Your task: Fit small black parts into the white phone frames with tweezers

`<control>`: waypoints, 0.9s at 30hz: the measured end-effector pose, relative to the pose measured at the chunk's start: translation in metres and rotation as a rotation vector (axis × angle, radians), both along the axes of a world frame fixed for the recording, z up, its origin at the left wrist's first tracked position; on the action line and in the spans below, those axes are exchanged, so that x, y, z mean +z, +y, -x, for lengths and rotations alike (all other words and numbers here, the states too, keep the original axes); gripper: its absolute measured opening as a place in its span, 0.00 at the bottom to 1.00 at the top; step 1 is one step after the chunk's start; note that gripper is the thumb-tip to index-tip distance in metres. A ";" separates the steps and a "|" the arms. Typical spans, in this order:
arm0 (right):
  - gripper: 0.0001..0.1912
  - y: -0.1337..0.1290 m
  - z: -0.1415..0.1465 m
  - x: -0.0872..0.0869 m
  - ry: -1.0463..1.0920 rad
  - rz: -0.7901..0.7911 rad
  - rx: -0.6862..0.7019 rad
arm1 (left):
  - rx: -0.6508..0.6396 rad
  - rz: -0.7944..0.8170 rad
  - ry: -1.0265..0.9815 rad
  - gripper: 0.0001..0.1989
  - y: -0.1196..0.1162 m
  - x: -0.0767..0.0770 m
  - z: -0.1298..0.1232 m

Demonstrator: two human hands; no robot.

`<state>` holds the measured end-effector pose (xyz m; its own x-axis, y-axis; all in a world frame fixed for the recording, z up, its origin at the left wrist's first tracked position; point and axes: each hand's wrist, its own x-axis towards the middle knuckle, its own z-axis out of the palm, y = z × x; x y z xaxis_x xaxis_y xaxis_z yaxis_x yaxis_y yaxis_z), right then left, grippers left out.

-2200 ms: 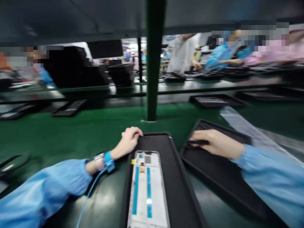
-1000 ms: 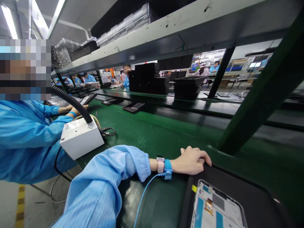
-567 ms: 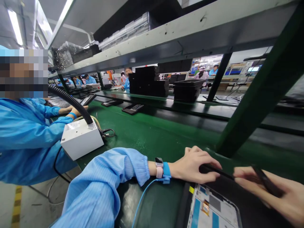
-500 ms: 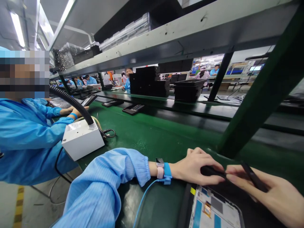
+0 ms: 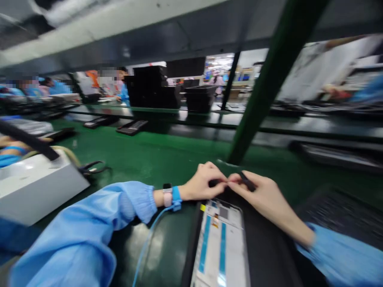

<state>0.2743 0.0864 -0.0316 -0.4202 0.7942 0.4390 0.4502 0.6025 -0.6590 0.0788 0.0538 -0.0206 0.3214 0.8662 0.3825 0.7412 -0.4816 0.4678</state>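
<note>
My left hand [image 5: 205, 182] and my right hand [image 5: 263, 191] meet fingertip to fingertip above the far end of an opened tablet or phone housing. A dark piece [image 5: 213, 183] shows in my left hand's closed grip; its kind is unclear. Tucked between the fingers of my right hand is a black stick-like tool [image 5: 247, 181]. Just below the hands lies the pale housing [image 5: 236, 243], with blue strips, a copper-coloured flex cable [image 5: 215, 221] and a yellow tab [image 5: 202, 207] beside its corner. A dark tray or mat [image 5: 266, 247] is under it. Whatever the fingertips pinch is too small to see.
A green post [image 5: 254, 107] rises just beyond my hands, under a low shelf [image 5: 125, 44]. A white box [image 5: 38, 183] with a black hose stands left. Dark trays [image 5: 131, 128] lie on the green table [image 5: 155, 147]. A blue wrist cord [image 5: 146, 243] trails down from my left wrist.
The view has swung right, so my hands and the housing appear further left and the right sleeve shows. Both hands stay together at the fingertips, above the housing's far end.
</note>
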 end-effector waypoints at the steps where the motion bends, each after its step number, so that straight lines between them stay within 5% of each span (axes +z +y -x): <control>1: 0.09 -0.003 0.002 0.003 -0.024 -0.007 -0.005 | -0.029 0.007 -0.019 0.07 -0.001 0.000 0.001; 6: 0.07 -0.008 0.018 0.016 -0.093 -0.085 0.000 | -0.153 0.002 -0.083 0.09 0.005 -0.002 0.012; 12: 0.05 -0.013 0.028 0.030 -0.096 -0.108 0.074 | -0.132 -0.033 0.055 0.10 0.006 0.005 0.022; 20: 0.06 -0.037 0.028 0.051 -0.121 0.179 0.093 | -0.123 0.097 0.028 0.13 -0.030 0.011 0.056; 27: 0.06 -0.045 0.037 0.043 -0.139 0.244 0.061 | -0.124 0.032 0.123 0.09 -0.043 0.014 0.044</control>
<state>0.2371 0.0416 0.0112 -0.5130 0.8409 0.1726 0.5145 0.4621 -0.7223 0.0347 0.0112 -0.0067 0.4692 0.8283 0.3063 0.7295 -0.5590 0.3942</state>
